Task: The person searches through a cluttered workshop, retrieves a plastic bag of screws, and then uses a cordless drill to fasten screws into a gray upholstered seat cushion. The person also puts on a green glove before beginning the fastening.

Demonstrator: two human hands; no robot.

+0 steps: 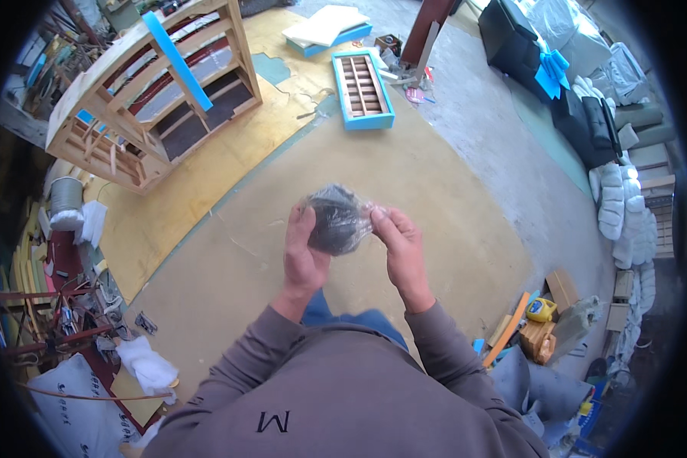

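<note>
A dark rounded bundle [333, 223] in shiny clear plastic film [365, 217] is held up in front of the person's body, between the two bare hands and above the tan floor covering [427, 198]. The left hand [304, 252] supports its left side: the thumb is raised along the near left edge, and the other fingers are mostly hidden behind the bundle, so how far they curl cannot be told. The right hand [401, 243] has its thumb and index finger closed in a pinch on the gathered right end of the film, with the remaining fingers folded toward the palm.

Both forearms are in grey-brown sleeves [454, 343], and blue trousers [366, 320] show below the hands. Farther out, beyond the bundle, a rectangular blue-edged panel with wooden slats [370, 122] lies on the floor, near a stacked white slab [327, 25] and blue slab [336, 44]. To the left stands a large pale wooden furniture frame [156, 162] with a bright blue strip [177, 61] across it. At lower right, a yellow plastic bottle [540, 310] sits among scraps, and black upholstered pieces [511, 46] line the upper right.
</note>
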